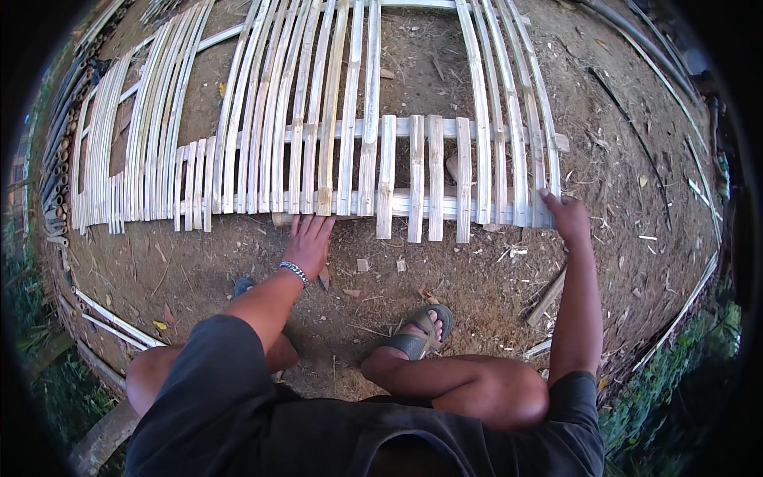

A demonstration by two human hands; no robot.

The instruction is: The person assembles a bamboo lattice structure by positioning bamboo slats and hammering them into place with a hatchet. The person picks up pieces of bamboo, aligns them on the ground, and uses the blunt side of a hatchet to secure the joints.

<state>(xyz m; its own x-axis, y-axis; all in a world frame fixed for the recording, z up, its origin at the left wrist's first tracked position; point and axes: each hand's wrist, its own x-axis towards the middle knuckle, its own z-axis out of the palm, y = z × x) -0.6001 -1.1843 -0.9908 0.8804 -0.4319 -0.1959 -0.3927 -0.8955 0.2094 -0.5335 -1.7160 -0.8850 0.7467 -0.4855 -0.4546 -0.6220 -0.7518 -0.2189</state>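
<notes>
Head view shows one slatted panel (pixel 331 131), left hand (pixel 309 242) touching it, fingers extended, right hand (pixel 570 217) gripping it

Daylight, moderately bright, fairly soft; source out of frame, can't pin its direction. Pale slats (pixel 314 103) at top centre brightest, near-white on some faces, detail mostly holds. Bare ground (pixel 493 294) mid-tone; darker soft shade around the lower-middle sandal (pixel 417 338). Dark shirt (pixel 334 437) along the bottom loses fabric detail. Centre reasonably sharp, no obvious motion blur. Strong fisheye: straight lines bow, left edge squeezed. Foliage (pixel 675 381) lower right dim, bluish, soft. Heavy black vignette, corners gone.
</notes>
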